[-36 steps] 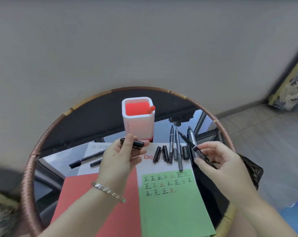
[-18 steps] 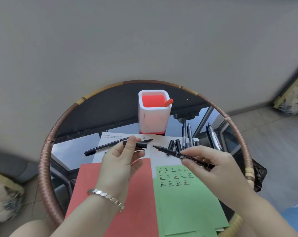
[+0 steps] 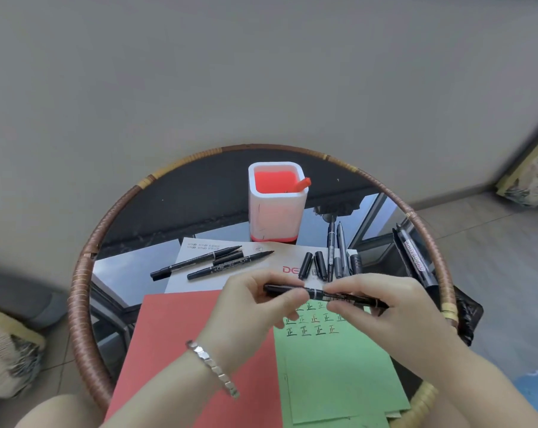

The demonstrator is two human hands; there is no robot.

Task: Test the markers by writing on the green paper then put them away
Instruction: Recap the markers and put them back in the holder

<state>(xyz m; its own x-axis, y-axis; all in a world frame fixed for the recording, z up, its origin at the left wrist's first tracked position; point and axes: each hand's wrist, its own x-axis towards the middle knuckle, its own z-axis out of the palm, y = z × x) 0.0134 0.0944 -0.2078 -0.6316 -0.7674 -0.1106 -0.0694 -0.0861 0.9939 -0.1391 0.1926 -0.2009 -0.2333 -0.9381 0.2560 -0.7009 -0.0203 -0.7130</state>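
Nearest us lies the green paper (image 3: 338,375). Our forearms angle inward above its written rows. Our left hand (image 3: 249,307) pinches one end of a black marker (image 3: 323,294). Our right hand (image 3: 382,310) curls round its barrel and holds it level. Beyond, two loose markers (image 3: 199,261) lie on a white sheet, and the pen holder (image 3: 277,208) stands farthest back.

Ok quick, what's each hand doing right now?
Left hand: pinching the left end of the marker.
Right hand: pinching the same marker's barrel.
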